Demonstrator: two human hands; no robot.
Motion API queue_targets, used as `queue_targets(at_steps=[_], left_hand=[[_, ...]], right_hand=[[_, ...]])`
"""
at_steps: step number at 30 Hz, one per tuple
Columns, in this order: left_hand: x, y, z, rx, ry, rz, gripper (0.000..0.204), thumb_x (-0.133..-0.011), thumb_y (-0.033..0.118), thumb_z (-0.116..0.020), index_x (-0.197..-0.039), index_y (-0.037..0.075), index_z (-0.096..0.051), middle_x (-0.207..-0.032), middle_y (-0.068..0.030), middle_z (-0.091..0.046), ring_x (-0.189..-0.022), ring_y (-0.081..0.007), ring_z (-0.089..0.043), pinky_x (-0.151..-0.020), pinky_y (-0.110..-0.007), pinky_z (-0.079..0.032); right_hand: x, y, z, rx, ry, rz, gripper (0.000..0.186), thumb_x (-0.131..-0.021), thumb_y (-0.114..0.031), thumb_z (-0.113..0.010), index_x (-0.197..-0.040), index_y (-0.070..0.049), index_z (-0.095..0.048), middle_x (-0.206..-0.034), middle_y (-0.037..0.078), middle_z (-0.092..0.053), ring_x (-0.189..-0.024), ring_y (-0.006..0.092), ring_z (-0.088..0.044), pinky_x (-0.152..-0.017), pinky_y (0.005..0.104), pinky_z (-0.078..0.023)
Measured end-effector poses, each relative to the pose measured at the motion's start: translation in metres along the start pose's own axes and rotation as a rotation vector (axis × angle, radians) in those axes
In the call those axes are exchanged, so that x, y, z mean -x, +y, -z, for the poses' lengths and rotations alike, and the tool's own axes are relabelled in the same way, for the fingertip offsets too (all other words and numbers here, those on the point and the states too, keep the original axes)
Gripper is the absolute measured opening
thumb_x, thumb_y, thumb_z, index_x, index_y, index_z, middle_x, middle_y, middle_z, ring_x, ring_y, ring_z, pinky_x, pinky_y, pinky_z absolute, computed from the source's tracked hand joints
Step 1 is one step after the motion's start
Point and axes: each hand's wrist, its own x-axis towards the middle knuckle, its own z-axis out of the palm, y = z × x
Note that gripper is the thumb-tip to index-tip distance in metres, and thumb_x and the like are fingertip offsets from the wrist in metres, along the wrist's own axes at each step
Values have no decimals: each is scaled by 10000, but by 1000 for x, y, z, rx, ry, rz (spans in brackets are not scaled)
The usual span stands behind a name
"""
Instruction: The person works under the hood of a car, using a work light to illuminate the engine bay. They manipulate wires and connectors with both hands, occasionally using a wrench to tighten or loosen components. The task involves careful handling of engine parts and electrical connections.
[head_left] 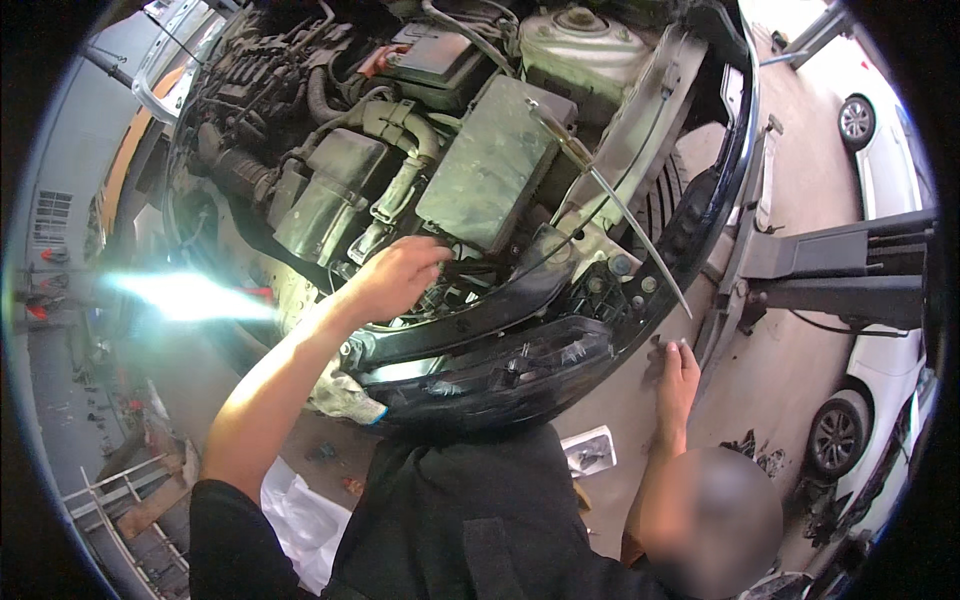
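Note:
My left hand (400, 275) reaches over the front edge of a car's engine bay, fingers curled together, among black wiring and plastic parts (470, 272) behind the headlight (540, 360). What the fingertips hold, if anything, is hidden. My right hand (682, 368) is off the car's front corner, its fingers loosely bent and a little apart, with no object discernible in it. Above it extends the metal shaft of a long screwdriver (640, 235), whose amber handle rests by a black box cover (495, 165). A grey work glove (345, 395) with a blue cuff edge lies at the bumper.
A battery (430, 55) and a strut tower (580, 45) sit deeper in the bay. At the right, a lift arm (830, 260) stands near white cars (880, 330). Bright light glares at left. A blurred round patch (715, 520) covers part of the lower right.

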Motion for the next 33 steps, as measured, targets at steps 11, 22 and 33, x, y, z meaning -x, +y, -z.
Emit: queue_targets(at_steps=[11,22,33], left_hand=[[-6,0,-24,-31,-80,13,321,-888,251,-617,-1205,245,-674,-1064,-168,-630,-1074,-352,-571,-933,-435,-473],[-35,10,-44,198,-174,28,356,-786,231,-707,-1133,153,-715,-1061,-127,-708,-1001,-340,-655,-882,-431,-514],[58,27,53,71,78,464,448,-854,261,-670,-1268,95,-624,-1136,-174,-682,-1050,-343,-650,-922,-430,-509]], right_hand=[[67,-56,-8,374,19,329,234,-980,-170,-517,-912,24,-627,-737,23,-580,-673,99,-512,-622,263,-434],[95,-71,-43,354,-190,346,220,-968,-154,-535,-888,18,-646,-735,44,-643,-627,104,-565,-589,258,-458],[56,-157,-187,548,-602,972,160,-878,-62,-598,-1019,-17,-660,-976,162,-681,-935,346,-641,-830,401,-508]])
